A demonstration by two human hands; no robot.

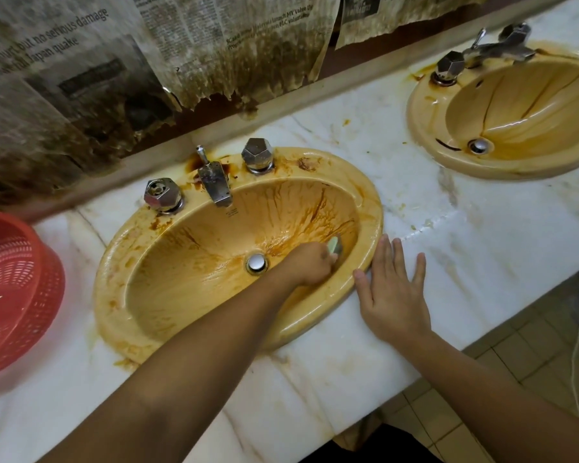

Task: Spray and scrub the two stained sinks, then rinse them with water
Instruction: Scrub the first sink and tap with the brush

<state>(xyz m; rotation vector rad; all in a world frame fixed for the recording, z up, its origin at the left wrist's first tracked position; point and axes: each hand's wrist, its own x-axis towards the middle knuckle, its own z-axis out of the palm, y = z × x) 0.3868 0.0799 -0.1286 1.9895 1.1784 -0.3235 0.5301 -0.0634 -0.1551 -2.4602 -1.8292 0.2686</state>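
Left arm reaches in from the near left, forearm crossing over the near rim of the left sink. Left hand is down inside the bowl, fingers curled round a pale green scrub pad, pressing it on the right inner wall. Pad sits just right of the chrome drain, on brown streaks. Most of the pad is hidden by the fingers.

Right hand lies flat on the marble countertop, palm down, fingers straight and spread, holding nothing. Thumb touches the sink's right rim.

Right sink is further off to the right, well apart from both hands, also stained. Red plastic basket on the counter at far left. Stained newspaper hangs on the wall behind the spout.
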